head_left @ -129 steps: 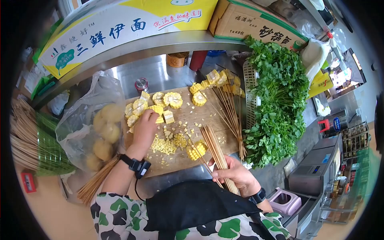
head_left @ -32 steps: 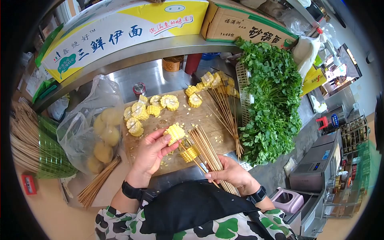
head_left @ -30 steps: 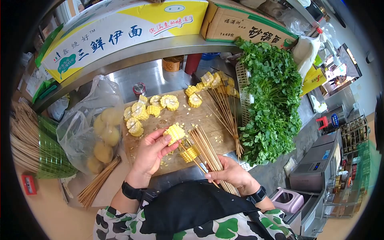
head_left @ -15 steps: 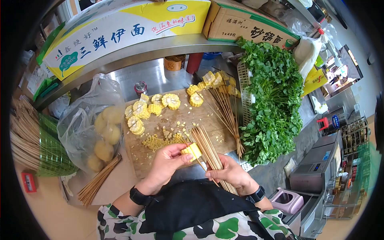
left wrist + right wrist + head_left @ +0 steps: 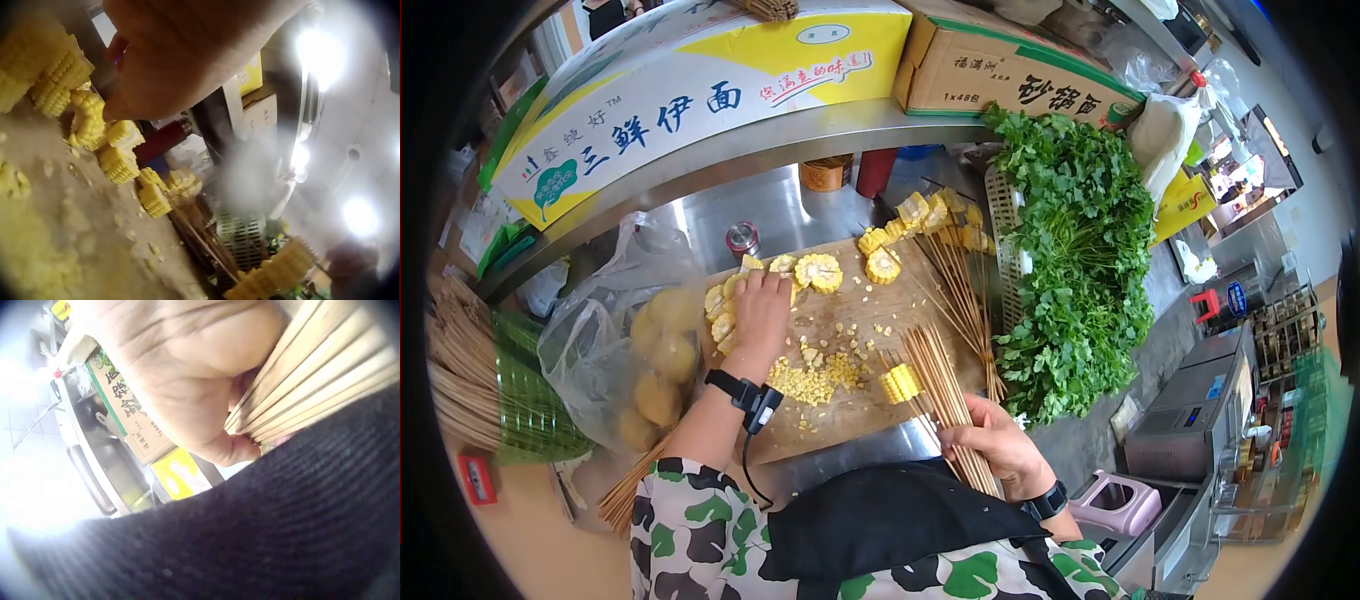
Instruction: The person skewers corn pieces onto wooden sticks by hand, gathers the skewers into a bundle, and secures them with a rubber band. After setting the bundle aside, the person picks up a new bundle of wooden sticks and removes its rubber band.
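The right hand [image 5: 1000, 447] grips a bundle of skewers [image 5: 946, 400], the skewered corn [image 5: 901, 383] angled left, presumably for clearance, while the left hand [image 5: 761, 318] overlies far-left corn pieces [image 5: 818, 272], its grip indiscernible.

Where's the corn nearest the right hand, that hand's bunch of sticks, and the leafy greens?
Corn piece [image 5: 901, 383]: head view, middle of its kernels.
Bunch of sticks [image 5: 941, 385]: head view, partway along the sticks.
Leafy greens [image 5: 1075, 260]: head view, middle of the leaves.
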A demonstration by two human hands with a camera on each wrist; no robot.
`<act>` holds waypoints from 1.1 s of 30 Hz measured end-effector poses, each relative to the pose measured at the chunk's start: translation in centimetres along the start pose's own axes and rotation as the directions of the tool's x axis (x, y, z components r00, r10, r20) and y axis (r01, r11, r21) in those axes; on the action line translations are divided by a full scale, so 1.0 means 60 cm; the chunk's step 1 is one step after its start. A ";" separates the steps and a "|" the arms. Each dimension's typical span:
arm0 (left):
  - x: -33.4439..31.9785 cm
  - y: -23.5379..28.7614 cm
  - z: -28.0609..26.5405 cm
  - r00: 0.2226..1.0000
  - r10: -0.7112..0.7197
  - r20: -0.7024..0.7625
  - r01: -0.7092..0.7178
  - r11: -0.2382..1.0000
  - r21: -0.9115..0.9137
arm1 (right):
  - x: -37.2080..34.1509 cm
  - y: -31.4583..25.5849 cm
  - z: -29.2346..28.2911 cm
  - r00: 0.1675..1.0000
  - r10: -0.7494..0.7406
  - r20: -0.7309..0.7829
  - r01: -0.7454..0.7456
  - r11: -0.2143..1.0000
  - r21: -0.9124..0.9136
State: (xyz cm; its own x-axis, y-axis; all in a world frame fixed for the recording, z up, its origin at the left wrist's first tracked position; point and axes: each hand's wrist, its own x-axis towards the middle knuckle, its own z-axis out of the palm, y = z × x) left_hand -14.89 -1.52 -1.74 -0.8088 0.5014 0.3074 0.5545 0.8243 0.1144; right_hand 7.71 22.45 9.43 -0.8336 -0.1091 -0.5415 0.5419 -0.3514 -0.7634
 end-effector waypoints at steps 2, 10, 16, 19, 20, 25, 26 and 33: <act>0.004 -0.006 -0.005 0.996 -0.020 0.087 0.018 1.000 0.024 | 0.004 0.007 -0.008 1.000 0.013 0.015 -0.013 1.000 -0.004; -0.085 -0.006 -0.057 0.800 -0.300 0.520 0.447 -0.279 -0.850 | 0.012 0.007 0.008 0.999 0.047 0.027 -0.045 0.998 -0.052; -0.125 0.030 -0.097 0.766 0.034 0.642 0.337 -0.871 -0.357 | 0.005 0.009 0.019 0.996 0.061 0.061 -0.054 0.992 -0.112; -0.131 0.034 -0.082 0.778 0.137 0.613 0.334 -0.917 -0.219 | -0.001 0.013 0.019 0.998 0.040 0.038 -0.035 0.991 -0.129; -0.133 0.035 -0.075 0.775 0.142 0.616 0.330 -0.922 -0.202 | -0.004 0.013 0.019 0.999 0.030 0.028 -0.026 0.991 -0.135; -0.127 0.062 -0.088 0.721 0.121 0.682 0.379 -0.893 -0.243 | -0.013 0.023 0.017 1.000 0.011 0.011 -0.009 0.992 -0.125; -0.128 0.064 -0.088 0.723 0.157 0.673 0.392 -0.895 -0.213 | -0.013 0.025 0.015 1.000 0.007 0.013 -0.005 0.992 -0.127; -0.136 0.048 -0.049 0.769 0.366 0.525 0.454 -0.890 -0.045 | -0.015 0.028 0.021 1.000 0.006 0.017 -0.004 0.993 -0.120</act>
State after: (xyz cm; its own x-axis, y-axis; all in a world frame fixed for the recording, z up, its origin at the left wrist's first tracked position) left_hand -6.15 -4.01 -1.15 -0.5216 0.8250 -0.2175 -0.8519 -0.5174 0.0805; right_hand 9.25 20.81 9.10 -0.8322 -0.1268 -0.5398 0.5538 -0.2368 -0.7982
